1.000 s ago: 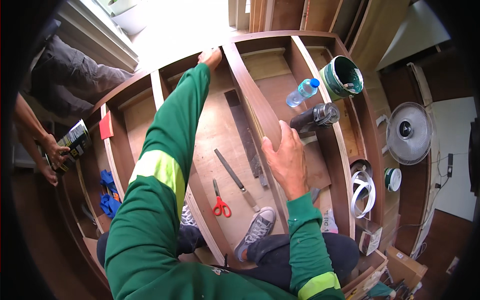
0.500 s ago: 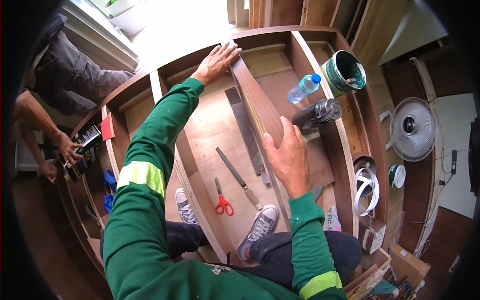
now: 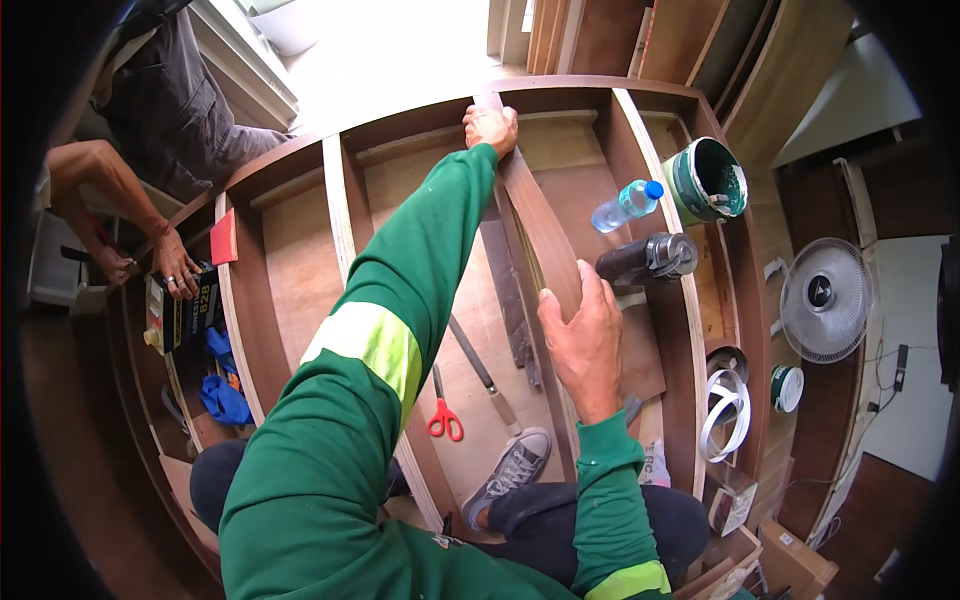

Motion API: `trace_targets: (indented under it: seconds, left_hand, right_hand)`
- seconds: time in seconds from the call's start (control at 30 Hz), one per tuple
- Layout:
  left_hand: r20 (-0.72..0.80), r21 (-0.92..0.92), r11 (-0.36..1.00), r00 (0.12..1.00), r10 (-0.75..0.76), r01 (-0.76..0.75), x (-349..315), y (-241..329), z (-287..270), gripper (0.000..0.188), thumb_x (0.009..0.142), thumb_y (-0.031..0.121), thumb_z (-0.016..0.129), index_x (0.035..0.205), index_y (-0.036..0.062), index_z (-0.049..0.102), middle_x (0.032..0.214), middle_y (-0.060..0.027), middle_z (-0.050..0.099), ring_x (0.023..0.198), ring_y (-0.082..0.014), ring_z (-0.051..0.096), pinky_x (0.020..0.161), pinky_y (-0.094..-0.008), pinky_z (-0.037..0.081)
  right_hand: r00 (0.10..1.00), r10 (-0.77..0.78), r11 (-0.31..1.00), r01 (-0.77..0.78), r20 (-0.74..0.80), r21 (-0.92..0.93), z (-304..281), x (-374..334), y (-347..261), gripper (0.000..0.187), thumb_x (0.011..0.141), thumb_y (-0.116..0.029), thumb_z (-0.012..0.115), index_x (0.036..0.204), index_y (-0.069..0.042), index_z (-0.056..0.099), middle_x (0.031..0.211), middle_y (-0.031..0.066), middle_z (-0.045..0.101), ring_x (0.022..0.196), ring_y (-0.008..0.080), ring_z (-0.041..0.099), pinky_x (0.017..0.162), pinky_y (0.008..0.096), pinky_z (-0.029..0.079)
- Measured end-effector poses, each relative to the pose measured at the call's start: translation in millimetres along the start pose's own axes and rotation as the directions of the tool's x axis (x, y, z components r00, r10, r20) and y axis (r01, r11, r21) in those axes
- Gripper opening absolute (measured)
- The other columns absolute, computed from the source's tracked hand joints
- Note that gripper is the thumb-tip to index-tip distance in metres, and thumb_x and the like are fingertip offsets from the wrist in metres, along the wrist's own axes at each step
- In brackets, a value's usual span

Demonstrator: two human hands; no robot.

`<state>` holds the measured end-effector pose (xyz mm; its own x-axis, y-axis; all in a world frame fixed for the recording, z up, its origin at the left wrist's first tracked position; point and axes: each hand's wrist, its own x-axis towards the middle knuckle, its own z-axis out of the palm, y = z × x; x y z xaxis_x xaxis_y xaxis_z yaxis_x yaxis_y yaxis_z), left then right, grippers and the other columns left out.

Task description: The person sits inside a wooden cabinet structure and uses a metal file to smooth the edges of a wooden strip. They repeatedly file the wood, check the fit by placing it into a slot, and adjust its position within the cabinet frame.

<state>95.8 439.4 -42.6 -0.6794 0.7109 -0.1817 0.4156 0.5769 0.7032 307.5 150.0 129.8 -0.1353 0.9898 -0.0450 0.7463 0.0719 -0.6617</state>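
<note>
A brown wood-grain edging strip point(image 3: 540, 215) runs along the top of a divider in a wooden frame point(image 3: 640, 84), bowing to the right near its middle. At its far end, my left hand point(image 3: 490, 128) presses down with fingers curled over the strip. Closer in, my right hand point(image 3: 585, 345) holds the strip between thumb and fingers; the part under the palm is hidden. Left of the divider, red-handled scissors point(image 3: 445, 420) and a long file point(image 3: 480, 365) with a pale handle lie on the base panel, partly behind my left sleeve.
Right of the strip are a water bottle point(image 3: 628, 205), a dark flask point(image 3: 650, 258) and a green bucket point(image 3: 706, 180). White edging rolls point(image 3: 727, 415) and a fan point(image 3: 826, 300) stand farther right. At left, another person's hand point(image 3: 177, 265) rests on a black-and-yellow can point(image 3: 182, 312).
My left hand has gone from flat to curled on the strip's far end. My left arm now reaches farther right, covering part of the file and scissors. The other person's hand moved onto the can.
</note>
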Motion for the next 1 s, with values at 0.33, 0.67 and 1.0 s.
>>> trace_targets:
  seconds: [0.33, 0.67, 1.0]
  left_hand:
    - [0.142, 0.036, 0.989, 0.979, -0.148, 0.144, 5, 19, -1, 0.081, 0.083, 0.045, 0.074, 0.134, -0.0127, 0.049, 0.130, -0.0255, 0.065, 0.120, -0.0354, 0.066, 0.103, -0.0413, 0.053]
    - [0.116, 0.143, 0.990, 0.993, -0.008, -0.009, 32, 1, 13, 0.079, 0.082, 0.049, 0.070, 0.130, -0.0116, 0.054, 0.129, -0.0254, 0.066, 0.117, -0.0319, 0.068, 0.102, -0.0397, 0.053]
    - [0.221, 0.291, 0.937, 0.966, 0.133, -0.196, 33, -2, -4, 0.072, 0.091, 0.051, 0.063, 0.132, -0.0082, 0.056, 0.129, -0.0241, 0.061, 0.119, -0.0365, 0.065, 0.099, -0.0443, 0.054]
  right_hand:
    - [0.999, 0.045, 0.998, -0.045, 0.002, -0.035, 1, -6, 9, 0.062, 0.093, -0.027, 0.066, 0.139, 0.010, 0.047, 0.130, 0.0386, 0.055, 0.122, 0.0530, 0.054, 0.105, 0.0525, 0.045]
    - [0.999, -0.036, 0.999, 0.036, 0.005, -0.017, 1, -3, 20, 0.062, 0.092, -0.027, 0.068, 0.138, 0.009, 0.047, 0.124, 0.0321, 0.059, 0.115, 0.0485, 0.059, 0.098, 0.0507, 0.048]
    - [0.998, -0.029, 0.994, 0.023, 0.053, 0.107, 5, -1, 37, 0.062, 0.087, -0.027, 0.075, 0.134, 0.009, 0.054, 0.124, 0.0316, 0.063, 0.116, 0.0450, 0.061, 0.100, 0.0479, 0.048]
